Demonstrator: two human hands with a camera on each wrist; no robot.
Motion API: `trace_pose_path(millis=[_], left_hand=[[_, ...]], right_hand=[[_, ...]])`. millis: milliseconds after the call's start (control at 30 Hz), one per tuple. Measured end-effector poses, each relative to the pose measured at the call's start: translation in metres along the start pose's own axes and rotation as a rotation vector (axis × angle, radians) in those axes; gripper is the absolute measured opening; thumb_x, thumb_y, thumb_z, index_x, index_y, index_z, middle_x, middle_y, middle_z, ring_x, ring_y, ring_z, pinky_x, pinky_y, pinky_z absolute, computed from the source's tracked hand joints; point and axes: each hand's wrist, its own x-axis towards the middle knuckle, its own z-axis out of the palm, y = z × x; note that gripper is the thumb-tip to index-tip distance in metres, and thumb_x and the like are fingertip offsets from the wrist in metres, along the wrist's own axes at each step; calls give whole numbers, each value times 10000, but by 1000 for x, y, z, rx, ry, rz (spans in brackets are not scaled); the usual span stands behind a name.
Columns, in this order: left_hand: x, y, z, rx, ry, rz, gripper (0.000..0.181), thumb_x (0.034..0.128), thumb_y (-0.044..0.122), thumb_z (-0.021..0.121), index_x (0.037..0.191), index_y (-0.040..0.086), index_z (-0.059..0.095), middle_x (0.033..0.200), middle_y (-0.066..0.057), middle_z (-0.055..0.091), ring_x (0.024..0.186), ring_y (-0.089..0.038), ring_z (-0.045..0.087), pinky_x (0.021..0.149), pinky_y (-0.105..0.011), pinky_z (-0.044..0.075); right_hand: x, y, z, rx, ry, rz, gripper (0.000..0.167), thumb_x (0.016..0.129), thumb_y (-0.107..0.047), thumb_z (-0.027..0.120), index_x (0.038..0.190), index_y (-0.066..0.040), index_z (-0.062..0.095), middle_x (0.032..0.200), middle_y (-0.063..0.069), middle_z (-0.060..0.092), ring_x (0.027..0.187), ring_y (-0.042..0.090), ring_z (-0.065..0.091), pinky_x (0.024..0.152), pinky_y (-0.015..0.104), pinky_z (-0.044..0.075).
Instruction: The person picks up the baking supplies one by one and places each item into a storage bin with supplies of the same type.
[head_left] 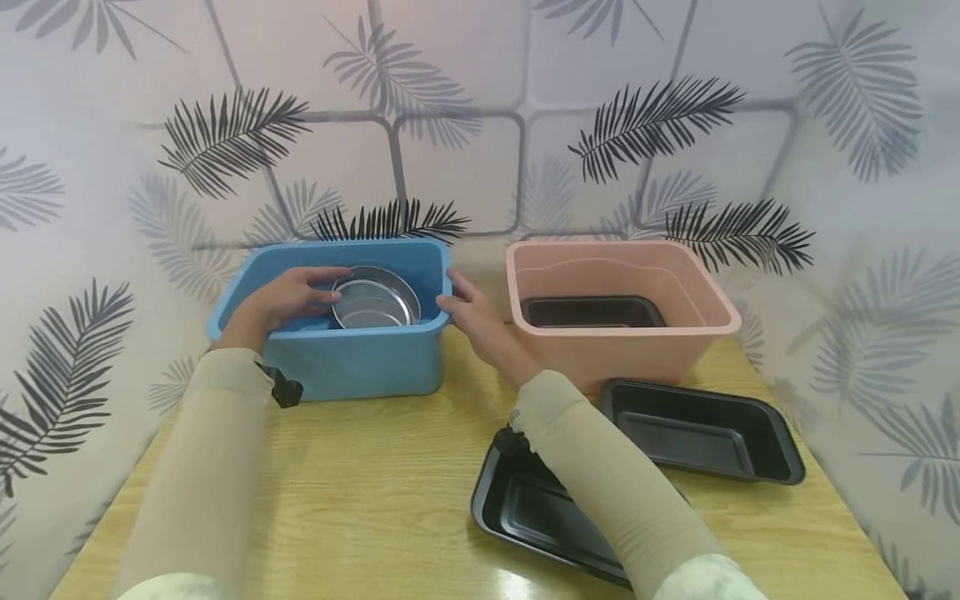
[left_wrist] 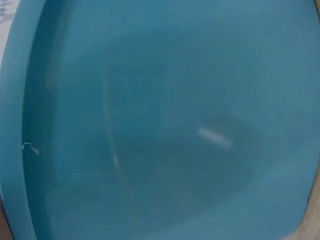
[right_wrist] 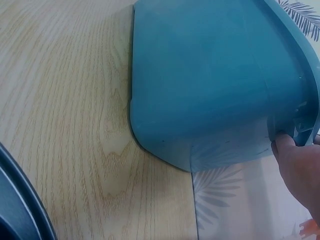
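Head view shows the left hand [head_left: 281, 300] down inside the blue bin [head_left: 360, 367], thumb and fingers pinching the edge of a round tin [head_left: 377, 307]. The tin's just to the right of those fingertips, tilted so you look into its silvery inside, and it's well inside the bin's rim.

Right hand [head_left: 483, 329] is on the other end of the same bin, gripping the rim at the outside with thumb and finger. The right wrist view backs that up: a digit tucked under the lip, the rest of the hand cut off by the frame. The left wrist cam is mostly just blurry blue bin wall, so no help on that hand's grip.

To the right of the right hand there's a pink bin [head_left: 615, 354], near but not touching it, with a dark pan [head_left: 592, 312] sitting inside. Below that hand, partly hidden by the forearm, is a black loaf tin [head_left: 547, 508] on the wood table [head_left: 360, 500]. Another one, the far tin [head_left: 697, 429], lies further right of the hand, just in front of the pink bin. Behind both hands it's all leafy wallpaper [head_left: 465, 175], pale with grey and black fronds.
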Motion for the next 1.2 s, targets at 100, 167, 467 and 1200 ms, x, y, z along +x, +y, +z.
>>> trace_pose_path(millis=[100, 167, 467, 1200], left_hand=[[3, 1, 1, 11, -14, -22, 603, 1035, 37, 521, 1585, 31, 273, 1677, -198, 154, 1511, -418, 239, 1184, -576, 312], [4, 2, 1, 29, -21, -36, 602, 1038, 39, 514, 1587, 34, 269, 1677, -201, 150, 1517, -419, 221, 1192, -575, 298], [1, 5, 5, 77, -53, -37, 607, 1014, -35, 482, 1583, 24, 277, 1656, -249, 178, 1496, -452, 250, 1189, -591, 297], [-17, 16, -3, -122, 124, 106, 582, 1055, 23, 471, 1589, 12, 239, 1636, -235, 259, 1500, -383, 292, 1180, -543, 345]], right_hand=[[0, 0, -1, -1, 5, 1, 641, 1013, -107, 563, 1597, -143, 302, 1644, 157, 294, 1490, 302, 351, 1170, 445, 391], [0, -1, -1, 6, 3, 1, 641, 1013, -102, 564, 1597, -144, 303, 1644, 157, 294, 1490, 301, 351, 1169, 444, 392], [-1, -2, -2, 5, -5, -6, 637, 1018, -102, 549, 1600, -139, 292, 1656, 145, 269, 1504, 297, 325, 1178, 451, 377], [1, 1, -4, -47, -3, -10, 632, 1006, -157, 598, 1582, -148, 338, 1618, 179, 338, 1460, 304, 401, 1165, 466, 399]])
